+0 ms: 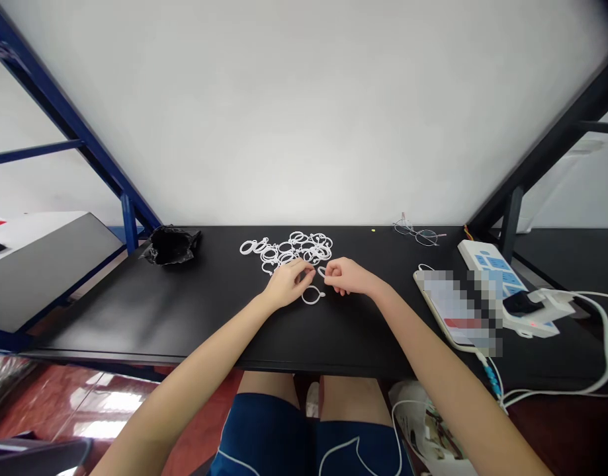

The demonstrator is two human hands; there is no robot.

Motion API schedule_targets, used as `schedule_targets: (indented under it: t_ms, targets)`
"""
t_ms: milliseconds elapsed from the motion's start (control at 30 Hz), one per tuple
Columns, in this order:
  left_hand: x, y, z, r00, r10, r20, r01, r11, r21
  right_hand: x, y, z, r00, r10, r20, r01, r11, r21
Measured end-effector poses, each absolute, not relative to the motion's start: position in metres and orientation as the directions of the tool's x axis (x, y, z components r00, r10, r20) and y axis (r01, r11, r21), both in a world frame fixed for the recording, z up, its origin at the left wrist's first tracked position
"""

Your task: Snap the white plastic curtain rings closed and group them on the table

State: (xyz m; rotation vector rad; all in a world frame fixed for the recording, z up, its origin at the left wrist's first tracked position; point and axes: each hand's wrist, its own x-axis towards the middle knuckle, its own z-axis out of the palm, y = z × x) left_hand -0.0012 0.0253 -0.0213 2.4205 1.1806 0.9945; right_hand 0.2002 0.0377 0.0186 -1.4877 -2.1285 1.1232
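Note:
My right hand point(344, 276) pinches a white curtain ring point(321, 272), which sticks out to the left of its fingertips above the black tabletop. Just left of it, my left hand point(290, 283) has its thumb and fingers drawn together; anything small between them is hidden. Another white curtain ring point(311, 295) with a small eyelet lies flat between and slightly below the two hands. Behind my left hand spreads a loose pile of similar white curtain rings point(298, 248), some overlapping, the nearest partly covered by the fingers.
A crumpled black plastic bag point(171, 246) stands open at the back left of the black table point(184, 311). Eyeglasses point(415, 231) lie at the back right. A phone point(452, 311) on a cable and a power strip point(497, 268) with a plugged-in charger occupy the right side.

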Motion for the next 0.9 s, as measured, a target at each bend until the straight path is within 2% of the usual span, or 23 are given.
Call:
schedule_targets:
  t_ms: [67, 133, 233, 300, 367, 500, 567, 733, 900]
  targets:
    - [-0.001, 0.027, -0.021, 0.391, 0.786, 0.478, 0.558, -0.616, 0.557, 0.199, 0.037, 0.021, -0.432, 0.885, -0.174, 0.526, 0.090, -0.846]
    - [0.000, 0.028, -0.021, 0.328, 0.821, 0.467, 0.502, -0.570, 0.650, 0.197, 0.037, 0.022, -0.439, 0.894, -0.086, 0.369, 0.092, -0.925]
    - [0.002, 0.030, -0.021, 0.283, 0.894, 0.348, 0.297, -0.426, 0.855, 0.191, 0.035, 0.023, -0.476, 0.879, 0.021, 0.189, 0.125, -0.974]
    - [0.004, 0.031, -0.021, 0.303, 0.914, 0.272, 0.145, -0.326, 0.934, 0.187, 0.032, 0.023, -0.511, 0.857, 0.065, 0.147, 0.161, -0.976]
    - [0.005, 0.031, -0.022, 0.312, 0.916, 0.252, 0.064, -0.285, 0.956, 0.183, 0.030, 0.020, -0.546, 0.833, 0.087, 0.141, 0.194, -0.971]
    - [0.004, 0.030, -0.023, 0.297, 0.920, 0.256, 0.055, -0.284, 0.957, 0.178, 0.028, 0.013, -0.603, 0.794, 0.077, 0.158, 0.214, -0.964]
    - [0.003, 0.031, -0.022, 0.290, 0.920, 0.262, 0.018, -0.279, 0.960, 0.176, 0.028, 0.009, -0.583, 0.810, 0.058, 0.180, 0.199, -0.963]
    - [-0.003, 0.033, -0.016, 0.230, 0.938, 0.259, -0.192, -0.217, 0.957, 0.174, 0.030, 0.005, -0.332, 0.939, 0.092, 0.177, 0.158, -0.971]
    - [-0.005, 0.032, -0.012, 0.265, 0.943, 0.204, -0.231, -0.143, 0.962, 0.175, 0.035, 0.005, -0.198, 0.958, 0.207, 0.089, 0.228, -0.970]
